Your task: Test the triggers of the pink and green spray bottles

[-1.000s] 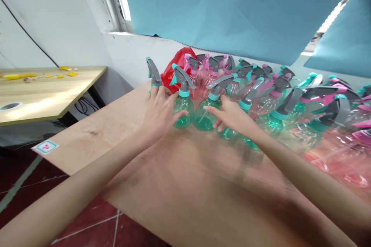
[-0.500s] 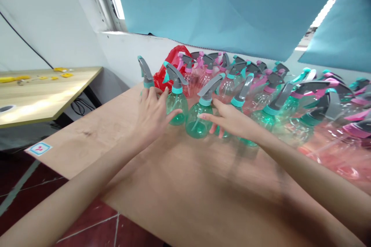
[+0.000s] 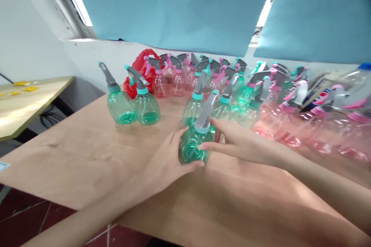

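Note:
Between my two hands is a green see-through spray bottle (image 3: 194, 146) with a grey trigger head and a teal collar, tilted a little. My left hand (image 3: 172, 158) curves round its left side, thumb across the lower front. From the right, my right hand (image 3: 232, 141) grips it, thumb on the front and fingers behind, partly hidden. Just behind it stands another green spray bottle (image 3: 189, 110). Off to the left, two green spray bottles, one leaning (image 3: 120, 106) and one upright (image 3: 147, 108), stand side by side on the wooden table (image 3: 87, 154).
Several pink spray bottles (image 3: 160, 85) stand along the wall beside a red plastic bag (image 3: 142, 63). More pink ones (image 3: 290, 123), blurred, fill the right side. A second table (image 3: 37, 104) with yellow pieces is at the far left.
My left hand has left the two green bottles at the left and come over to the bottle at my right hand. That bottle is now nearer to me, between both hands. The view has swung right.

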### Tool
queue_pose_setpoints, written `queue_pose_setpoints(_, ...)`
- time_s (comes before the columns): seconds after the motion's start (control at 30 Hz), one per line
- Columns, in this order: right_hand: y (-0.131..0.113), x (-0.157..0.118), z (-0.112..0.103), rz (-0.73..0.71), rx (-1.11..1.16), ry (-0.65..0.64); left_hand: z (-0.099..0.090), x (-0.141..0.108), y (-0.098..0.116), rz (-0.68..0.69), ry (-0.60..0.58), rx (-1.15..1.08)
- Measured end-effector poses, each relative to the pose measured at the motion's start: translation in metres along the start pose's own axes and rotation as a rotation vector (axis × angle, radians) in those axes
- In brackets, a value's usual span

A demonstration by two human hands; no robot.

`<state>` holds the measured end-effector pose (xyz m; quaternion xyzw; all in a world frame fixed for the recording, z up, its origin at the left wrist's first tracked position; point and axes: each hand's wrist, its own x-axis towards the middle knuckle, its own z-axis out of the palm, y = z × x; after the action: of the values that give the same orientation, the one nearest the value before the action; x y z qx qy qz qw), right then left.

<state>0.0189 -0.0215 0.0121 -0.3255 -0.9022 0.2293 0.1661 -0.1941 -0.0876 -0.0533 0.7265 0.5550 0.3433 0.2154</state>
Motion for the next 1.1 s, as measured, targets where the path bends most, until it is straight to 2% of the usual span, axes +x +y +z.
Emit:
queue_pose_setpoints(0.13,0.019,-0.035,-0.016,0.056,0.067,-0.035,0.019,0.011,0.032,0.015,-0.134,-0.166)
queue_pose_setpoints(0.23,0.036,-0.054,-0.030,0.014,0.146,-0.085,0.029,0.020,0.055,0.036,-0.225,-0.236)
queue_pose_setpoints(0.33,0.051,-0.069,-0.044,-0.082,0.266,-0.184,0.041,0.029,0.069,0.057,-0.322,-0.297)
queue_pose_setpoints(0.43,0.063,-0.083,-0.056,-0.113,0.291,-0.201,0.059,0.038,0.075,0.049,-0.378,-0.385)
queue_pose_setpoints(0.53,0.067,-0.098,-0.060,-0.036,0.290,-0.126,0.077,0.045,0.080,0.027,-0.357,-0.393)
queue_pose_setpoints(0.63,0.066,-0.109,-0.057,0.040,0.346,0.015,0.093,0.051,0.085,0.035,-0.291,-0.227)
queue_pose_setpoints(0.73,0.066,-0.112,-0.050,0.077,0.404,0.200,0.107,0.058,0.090,0.093,-0.235,-0.098)
queue_pose_setpoints(0.83,0.068,-0.109,-0.041,0.089,0.444,0.372,0.121,0.063,0.093,0.185,-0.200,-0.068)
queue_pose_setpoints(0.97,0.071,-0.103,-0.035,0.077,0.530,0.467,0.136,0.066,0.097,0.232,-0.186,-0.139)
queue_pose_setpoints(1.1,0.073,-0.102,-0.035,0.062,0.426,0.518,0.139,0.065,0.096,0.206,-0.246,-0.233)
